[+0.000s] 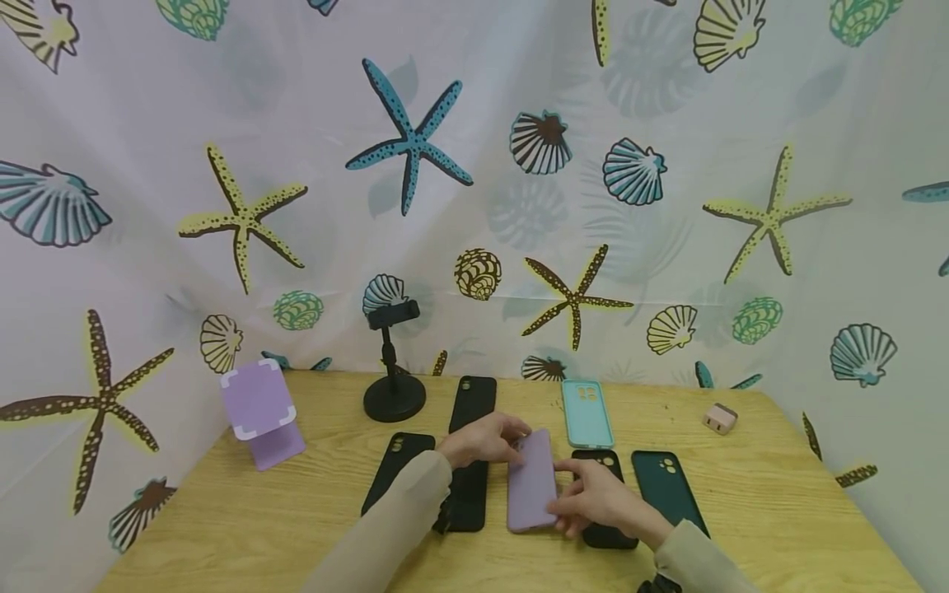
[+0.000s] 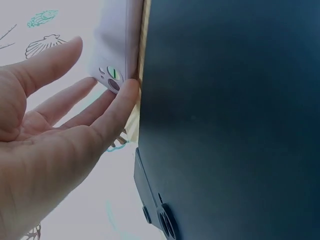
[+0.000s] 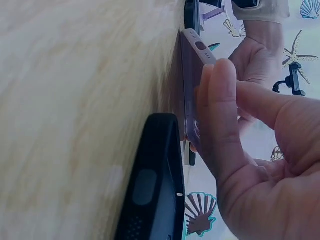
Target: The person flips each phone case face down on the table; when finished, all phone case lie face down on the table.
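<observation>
A lilac phone case (image 1: 532,486) lies in front of me at the middle of the table, its camera cut-outs (image 2: 112,75) at the far end. There my left hand (image 1: 485,438) touches the edge with its fingers, the thumb standing apart from it. At the near right corner my right hand (image 1: 596,498) pinches the case; its fingers (image 3: 222,82) partly cover the thumb tip. The end with the port slot (image 3: 200,46) looks slightly tilted in the right wrist view. A long black case (image 1: 469,494) lies under my left wrist, and another black case (image 1: 604,535) beside my right hand.
Further left is a third black case (image 1: 389,469); a dark green case (image 1: 660,482) is on the right. Behind are a turquoise case (image 1: 588,416), a black phone stand (image 1: 395,399) and a pink charger plug (image 1: 720,418). A purple stand (image 1: 259,403) occupies the left edge.
</observation>
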Action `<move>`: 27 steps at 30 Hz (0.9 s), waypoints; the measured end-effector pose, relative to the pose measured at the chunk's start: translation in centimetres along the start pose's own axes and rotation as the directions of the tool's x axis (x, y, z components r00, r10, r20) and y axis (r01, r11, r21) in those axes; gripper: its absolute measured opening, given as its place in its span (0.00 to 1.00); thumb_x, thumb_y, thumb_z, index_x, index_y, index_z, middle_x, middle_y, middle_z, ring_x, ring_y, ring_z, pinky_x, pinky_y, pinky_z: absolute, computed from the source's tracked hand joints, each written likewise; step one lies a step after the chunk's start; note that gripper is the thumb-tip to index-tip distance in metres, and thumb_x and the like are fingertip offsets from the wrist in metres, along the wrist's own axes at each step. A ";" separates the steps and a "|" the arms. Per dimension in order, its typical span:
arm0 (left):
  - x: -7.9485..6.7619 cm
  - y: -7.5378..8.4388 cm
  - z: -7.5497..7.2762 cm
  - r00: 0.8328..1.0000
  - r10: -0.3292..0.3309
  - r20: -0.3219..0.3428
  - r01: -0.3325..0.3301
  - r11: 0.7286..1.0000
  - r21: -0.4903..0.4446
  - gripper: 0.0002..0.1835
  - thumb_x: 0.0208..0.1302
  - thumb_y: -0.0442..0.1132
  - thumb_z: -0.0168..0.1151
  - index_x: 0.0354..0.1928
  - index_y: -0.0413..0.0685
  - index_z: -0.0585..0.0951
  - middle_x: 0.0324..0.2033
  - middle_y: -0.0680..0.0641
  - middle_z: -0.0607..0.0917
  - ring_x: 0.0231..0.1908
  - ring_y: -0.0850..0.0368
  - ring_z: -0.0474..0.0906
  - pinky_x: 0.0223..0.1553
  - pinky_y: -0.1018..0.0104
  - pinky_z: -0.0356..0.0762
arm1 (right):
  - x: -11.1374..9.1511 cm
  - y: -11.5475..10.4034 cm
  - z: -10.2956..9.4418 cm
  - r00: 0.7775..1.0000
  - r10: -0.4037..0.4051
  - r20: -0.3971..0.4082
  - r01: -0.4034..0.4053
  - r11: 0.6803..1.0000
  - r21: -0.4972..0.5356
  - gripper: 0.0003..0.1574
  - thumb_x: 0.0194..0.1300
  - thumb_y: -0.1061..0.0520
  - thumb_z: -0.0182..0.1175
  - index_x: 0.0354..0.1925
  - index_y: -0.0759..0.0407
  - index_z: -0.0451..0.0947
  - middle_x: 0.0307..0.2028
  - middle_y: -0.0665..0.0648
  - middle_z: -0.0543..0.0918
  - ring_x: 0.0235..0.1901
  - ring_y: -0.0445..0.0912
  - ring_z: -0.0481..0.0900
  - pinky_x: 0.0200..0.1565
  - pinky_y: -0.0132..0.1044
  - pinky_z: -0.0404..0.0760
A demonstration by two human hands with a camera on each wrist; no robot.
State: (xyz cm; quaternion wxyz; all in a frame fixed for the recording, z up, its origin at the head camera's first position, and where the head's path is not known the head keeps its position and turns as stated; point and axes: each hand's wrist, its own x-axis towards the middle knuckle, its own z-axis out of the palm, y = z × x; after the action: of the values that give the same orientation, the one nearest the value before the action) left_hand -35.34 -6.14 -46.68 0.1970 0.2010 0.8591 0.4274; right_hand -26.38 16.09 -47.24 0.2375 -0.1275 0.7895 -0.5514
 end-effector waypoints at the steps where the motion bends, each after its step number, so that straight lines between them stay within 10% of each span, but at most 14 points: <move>1: 0.0 0.0 0.0 1.000 0.004 -0.002 -0.004 1.000 0.012 0.24 0.59 0.32 0.69 0.59 0.46 0.79 0.57 0.43 0.81 0.59 0.46 0.74 0.61 0.48 0.73 | 0.0 0.0 0.0 1.000 0.002 0.001 -0.002 1.000 0.000 0.49 0.62 0.58 0.68 0.73 0.69 0.54 0.31 0.60 0.87 0.24 0.47 0.85 0.28 0.42 0.85; 27: 0.3 0.0 0.3 0.995 -0.054 -0.086 0.064 0.992 0.109 0.21 0.51 0.23 0.69 0.50 0.42 0.85 0.48 0.45 0.85 0.46 0.52 0.79 0.51 0.53 0.80 | 0.6 0.6 0.7 1.000 0.013 -0.006 -0.013 0.999 -0.031 0.54 0.59 0.63 0.69 0.74 0.71 0.50 0.33 0.61 0.85 0.25 0.48 0.86 0.28 0.41 0.85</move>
State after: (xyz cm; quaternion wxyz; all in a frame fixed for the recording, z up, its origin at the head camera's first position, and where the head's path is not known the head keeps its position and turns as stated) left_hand -35.45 -5.80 -46.93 0.1621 0.1681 0.8946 0.3809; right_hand -26.47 15.46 -48.10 0.2370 -0.1244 0.7993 -0.5380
